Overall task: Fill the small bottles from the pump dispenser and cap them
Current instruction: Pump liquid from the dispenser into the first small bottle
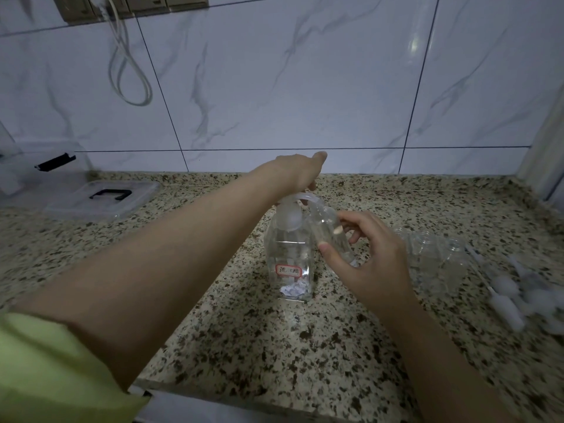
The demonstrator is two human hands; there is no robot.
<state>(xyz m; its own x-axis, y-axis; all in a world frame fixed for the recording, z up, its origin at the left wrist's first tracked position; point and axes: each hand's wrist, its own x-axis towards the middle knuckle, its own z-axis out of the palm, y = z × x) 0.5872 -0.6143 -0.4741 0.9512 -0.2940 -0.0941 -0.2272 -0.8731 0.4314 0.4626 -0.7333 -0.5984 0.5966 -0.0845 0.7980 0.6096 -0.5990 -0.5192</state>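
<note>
Here we worked at a speckled granite counter (274, 346) set against a marble-veined tiled wall (305, 87), where a white cord (128, 71) hung looped. One clear pump dispenser (290, 264) with a red-bordered label stood at the middle. Our left hand (297, 174) pressed down on its pump head (300, 198), fingers curled over it. Our right hand (370, 264) gripped one small clear bottle (331, 233), tilted, mouth at the spout. More empty bottles (436, 257) and white caps (512, 297) lay blurred at right, uncountable. One clear box lid (100, 198) lay left.
</note>
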